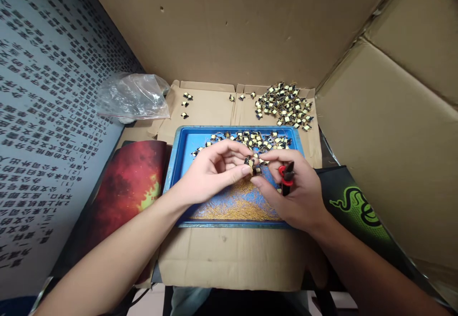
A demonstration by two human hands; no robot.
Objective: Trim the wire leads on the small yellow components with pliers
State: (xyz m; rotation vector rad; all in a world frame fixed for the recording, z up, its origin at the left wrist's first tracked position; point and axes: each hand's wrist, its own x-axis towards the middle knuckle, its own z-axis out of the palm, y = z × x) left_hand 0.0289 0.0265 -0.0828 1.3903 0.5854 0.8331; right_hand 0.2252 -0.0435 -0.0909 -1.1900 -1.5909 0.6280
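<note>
Between the thumb and fingers of my left hand (211,170) is a small black coil transformer (249,164) with thin copper-coloured leads, held over the tray. My right hand (302,189) is curled around a small pair of cutters (287,175) with red on the grips, their dark jaws pointing up and away from the transformer. The thumb and index finger of that hand are close to the transformer's right side; whether they touch it I cannot tell. Under both hands lies a blue tray (175,163), holding several yellow-and-black transformers (252,138) and many wire clippings (232,209).
A heap of similar transformers (284,104) sits at the back right on cardboard (211,111), with a few single ones further left. A clear plastic bag (134,96) lies at the back left. Cardboard walls (229,30) stand behind and right; dark printed mats (125,182) flank the tray.
</note>
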